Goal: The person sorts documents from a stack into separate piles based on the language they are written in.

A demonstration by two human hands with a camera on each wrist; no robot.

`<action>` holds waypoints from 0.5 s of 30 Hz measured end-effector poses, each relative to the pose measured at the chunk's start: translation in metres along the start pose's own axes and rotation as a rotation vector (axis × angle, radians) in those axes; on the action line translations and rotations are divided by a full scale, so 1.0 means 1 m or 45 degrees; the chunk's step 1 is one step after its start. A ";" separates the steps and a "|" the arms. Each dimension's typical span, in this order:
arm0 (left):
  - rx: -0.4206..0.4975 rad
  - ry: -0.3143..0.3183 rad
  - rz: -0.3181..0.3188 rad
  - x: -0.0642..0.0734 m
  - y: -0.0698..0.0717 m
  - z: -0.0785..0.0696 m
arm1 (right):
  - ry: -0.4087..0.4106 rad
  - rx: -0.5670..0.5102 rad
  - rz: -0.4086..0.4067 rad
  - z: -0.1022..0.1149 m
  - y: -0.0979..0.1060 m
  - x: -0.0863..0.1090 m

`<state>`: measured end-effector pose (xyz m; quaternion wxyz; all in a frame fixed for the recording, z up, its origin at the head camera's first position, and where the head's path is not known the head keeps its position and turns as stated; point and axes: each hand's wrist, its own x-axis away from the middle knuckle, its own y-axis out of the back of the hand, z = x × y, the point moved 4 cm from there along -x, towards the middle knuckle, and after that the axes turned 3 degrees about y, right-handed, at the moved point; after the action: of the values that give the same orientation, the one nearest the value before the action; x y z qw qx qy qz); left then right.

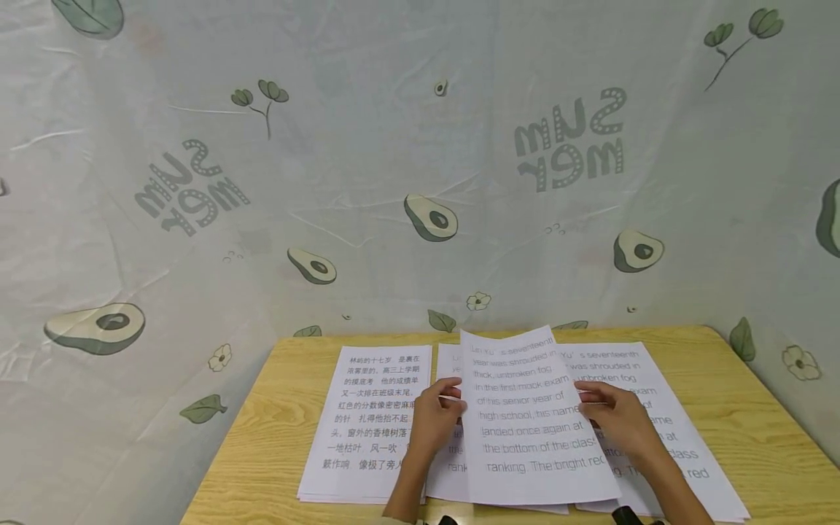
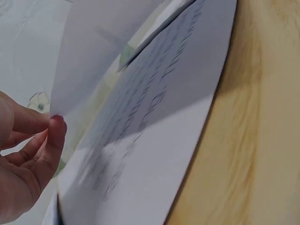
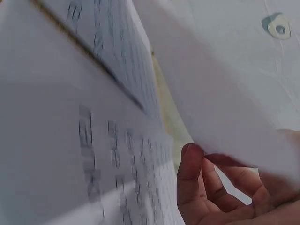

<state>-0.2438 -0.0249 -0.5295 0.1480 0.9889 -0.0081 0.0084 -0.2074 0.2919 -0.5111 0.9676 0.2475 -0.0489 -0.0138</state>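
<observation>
A sheet of paper [image 1: 525, 423] printed with large English text is held up by both hands, above the paper stacks. My left hand [image 1: 436, 415] pinches its left edge between thumb and fingers; in the left wrist view the fingertips [image 2: 57, 123] meet at that edge. On the opposite side, my right hand [image 1: 617, 415] pinches the right edge, and the right wrist view shows the thumb and fingers [image 3: 192, 161] at the raised sheet's border. Below the sheet lies a middle stack [image 1: 446, 485] of English pages, largely covered by it.
To the left lies a stack of pages with Chinese text [image 1: 367, 423], partly behind the left forearm. Another English stack [image 1: 682, 452] lies under the right hand. All rest on a wooden table [image 1: 243, 437]. A pale cloth with avocado prints [image 1: 367, 146] hangs behind the table.
</observation>
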 end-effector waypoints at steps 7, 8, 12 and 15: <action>0.027 -0.014 0.006 0.001 -0.026 -0.008 | 0.016 0.025 0.026 -0.018 0.024 0.000; 0.033 -0.024 0.005 0.001 -0.029 -0.009 | 0.021 0.028 0.027 -0.020 0.028 0.000; 0.063 -0.031 0.001 0.001 -0.044 -0.014 | 0.027 0.050 0.024 -0.029 0.041 0.001; 0.074 -0.023 -0.006 0.001 -0.056 -0.016 | 0.002 0.065 0.022 -0.036 0.050 0.002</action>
<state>-0.2421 0.0330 -0.5308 0.1191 0.9929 -0.0069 -0.0005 -0.2019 0.3532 -0.5181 0.9610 0.2718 -0.0507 -0.0039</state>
